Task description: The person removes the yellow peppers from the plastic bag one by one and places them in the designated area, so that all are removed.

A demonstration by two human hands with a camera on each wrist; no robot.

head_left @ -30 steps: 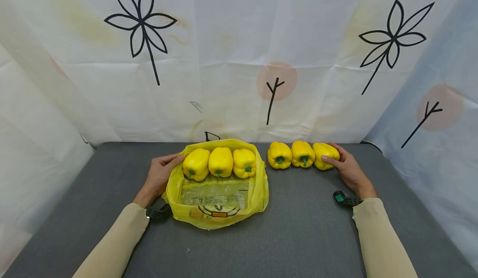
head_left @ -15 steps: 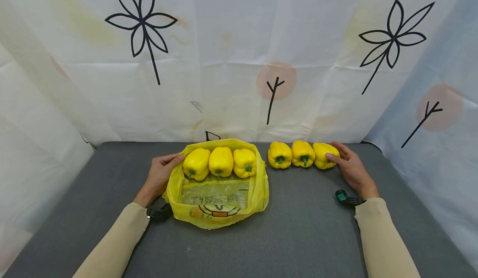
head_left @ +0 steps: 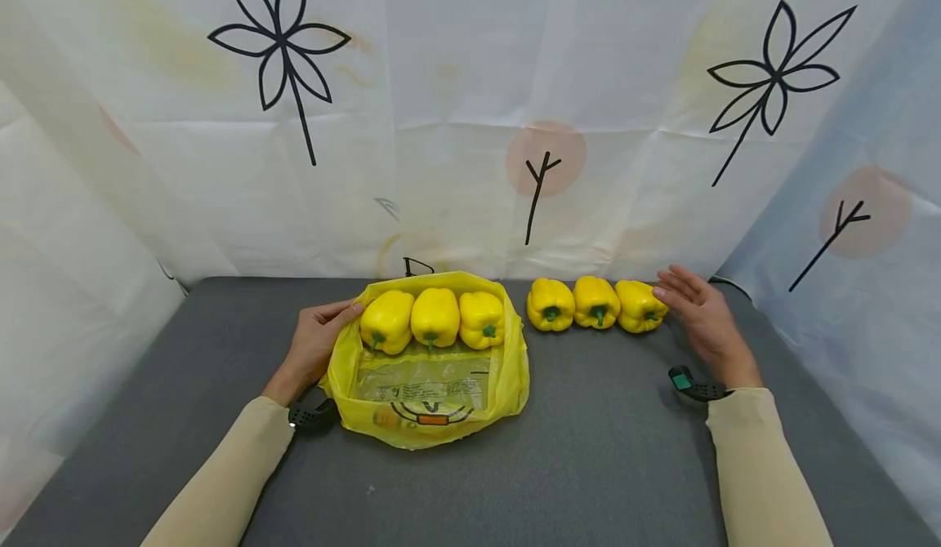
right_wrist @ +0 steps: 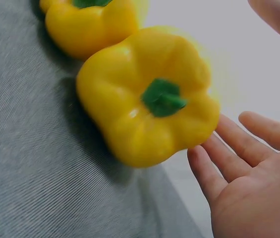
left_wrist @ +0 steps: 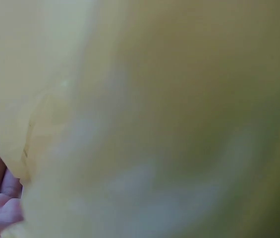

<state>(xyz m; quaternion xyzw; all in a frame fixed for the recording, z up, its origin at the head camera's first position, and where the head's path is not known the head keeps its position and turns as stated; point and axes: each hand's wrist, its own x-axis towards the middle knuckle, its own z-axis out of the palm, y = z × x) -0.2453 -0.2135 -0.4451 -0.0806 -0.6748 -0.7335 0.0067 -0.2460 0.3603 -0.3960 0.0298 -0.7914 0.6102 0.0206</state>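
My left hand (head_left: 314, 349) grips the left rim of a yellow plastic bag (head_left: 515, 384), thumb over the edge. Inside the bag, three yellow bell peppers (head_left: 435, 317) lie in a row along its far side, stems toward me. Right of the bag stand three more, a left pepper (head_left: 550, 305), a middle pepper (head_left: 596, 302) and a right pepper (head_left: 636, 304). Beside that right one my right hand (head_left: 704, 318) is spread, fingers straight and holding nothing. Pale blurred bag film (left_wrist: 154, 119) fills most of the left wrist view, hiding most of the hand.
A dark grey cloth-covered table (head_left: 573, 465) lies under everything. White fabric with flower and twig drawings (head_left: 456, 122) hangs close behind the peppers and along both sides. A black wrist strap (head_left: 698, 385) is on the right wrist, another (head_left: 312, 416) on the left.
My right hand has let go of the rightmost bell pepper, its fingers opening as it draws off to the right. The left hand and bag have stayed put.
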